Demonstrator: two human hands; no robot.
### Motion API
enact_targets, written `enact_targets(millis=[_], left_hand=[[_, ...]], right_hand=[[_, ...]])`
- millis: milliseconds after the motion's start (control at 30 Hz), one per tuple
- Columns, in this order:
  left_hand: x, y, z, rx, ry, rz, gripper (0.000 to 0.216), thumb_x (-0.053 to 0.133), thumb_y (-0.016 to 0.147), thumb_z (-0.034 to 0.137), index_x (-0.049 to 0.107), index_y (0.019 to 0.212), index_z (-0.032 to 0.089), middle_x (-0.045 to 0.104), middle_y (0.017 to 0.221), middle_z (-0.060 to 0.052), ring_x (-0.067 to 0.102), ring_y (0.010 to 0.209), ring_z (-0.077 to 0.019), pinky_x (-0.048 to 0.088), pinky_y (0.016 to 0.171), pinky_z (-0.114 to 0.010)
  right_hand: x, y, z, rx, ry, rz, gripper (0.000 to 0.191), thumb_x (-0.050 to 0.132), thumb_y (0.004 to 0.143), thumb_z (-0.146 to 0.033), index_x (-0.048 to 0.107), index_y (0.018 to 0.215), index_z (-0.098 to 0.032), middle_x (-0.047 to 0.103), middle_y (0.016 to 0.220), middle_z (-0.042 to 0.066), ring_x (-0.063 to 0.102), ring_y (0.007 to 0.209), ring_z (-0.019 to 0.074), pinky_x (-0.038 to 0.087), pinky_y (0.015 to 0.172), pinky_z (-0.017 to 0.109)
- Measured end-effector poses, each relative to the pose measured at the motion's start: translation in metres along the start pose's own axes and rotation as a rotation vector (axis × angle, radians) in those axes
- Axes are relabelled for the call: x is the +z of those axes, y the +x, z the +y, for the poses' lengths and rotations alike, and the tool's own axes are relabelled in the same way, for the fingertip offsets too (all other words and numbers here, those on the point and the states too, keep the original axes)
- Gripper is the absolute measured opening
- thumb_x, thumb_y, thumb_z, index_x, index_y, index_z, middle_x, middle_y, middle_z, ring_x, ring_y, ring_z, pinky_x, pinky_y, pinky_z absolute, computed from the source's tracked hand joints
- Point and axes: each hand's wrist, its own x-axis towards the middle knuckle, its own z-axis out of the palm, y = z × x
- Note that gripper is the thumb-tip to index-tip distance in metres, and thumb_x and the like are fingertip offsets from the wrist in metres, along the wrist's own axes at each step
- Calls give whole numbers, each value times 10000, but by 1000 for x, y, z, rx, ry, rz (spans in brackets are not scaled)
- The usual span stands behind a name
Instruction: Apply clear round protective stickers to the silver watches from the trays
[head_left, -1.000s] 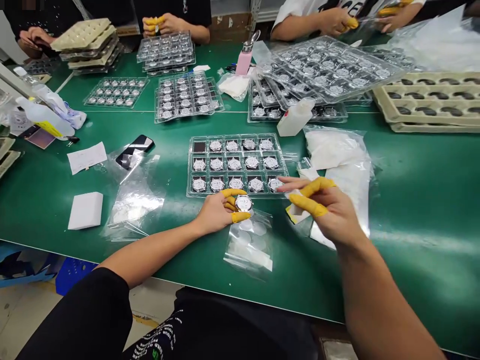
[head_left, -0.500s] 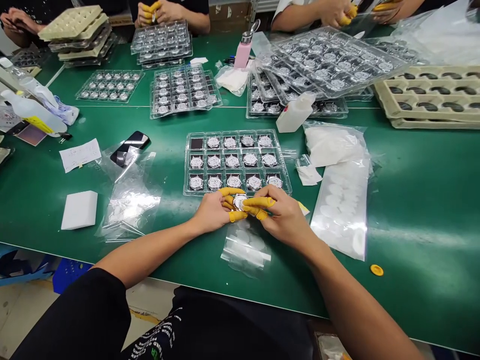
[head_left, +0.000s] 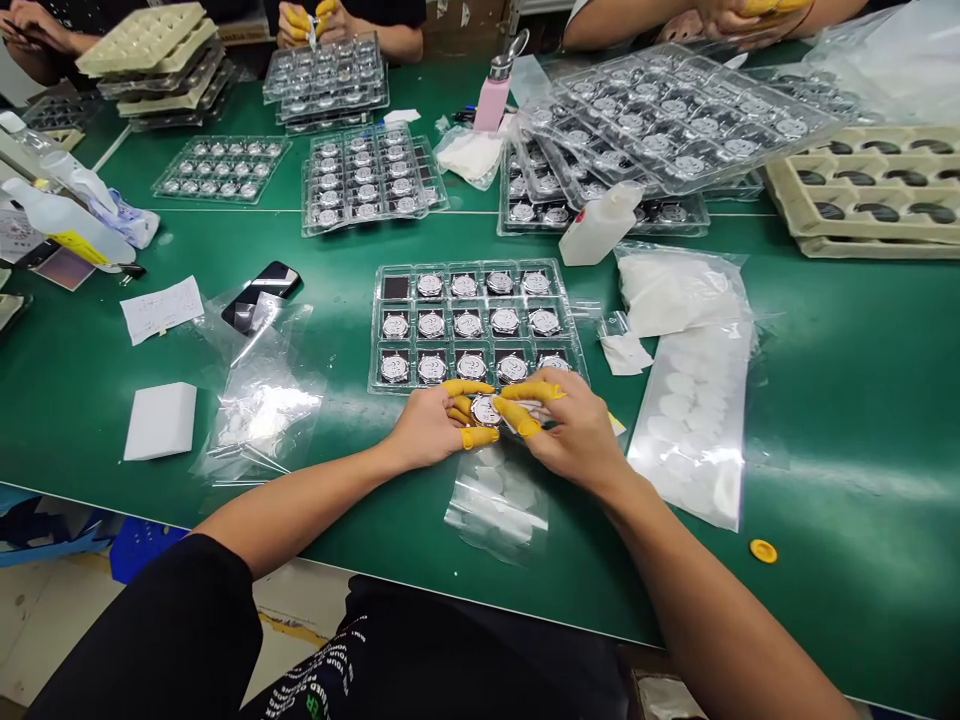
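Small round metal watch head (head_left: 486, 410), stiff, fairly light and likely slippery, best held by the rim, clamped between left hand (head_left: 427, 425) and right hand (head_left: 574, 435), close together, yellow finger cots (head_left: 480, 437) on fingertips, over the green tabletop (head_left: 847, 400), just before a clear plastic tray (head_left: 480, 267)

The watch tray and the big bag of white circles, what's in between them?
In the head view, a small piece of white paper lies on the green mat between the watch tray and the bag of white circles.
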Motion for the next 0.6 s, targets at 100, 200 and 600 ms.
enact_targets(millis=[100,200,600], left_hand=[[0,0,1,5,11,-26,677,913,552,140,702,1196,135,674,744,32,589,630,-60,503,630,-201],[0,-1,0,-2,3,-19,688,906,560,134,691,1214,132,696,769,20,619,655,-71,525,653,-207],[-1,-4,-11,198,43,26,656,911,651,252,690,1261,157,769,925,-59,754,821,-151,650,842,-305]], right_hand=[[0,0,4,-42,28,-15,44,651,930,-193,663,964,-219,628,823,40,561,734,183,397,661,351],[2,1,4,-14,18,33,34,654,925,-197,674,946,-215,615,812,42,553,739,186,398,659,347],[-32,-12,32,329,-197,-58,260,670,920,-441,739,1086,-254,651,1051,112,559,1016,309,407,884,477]])
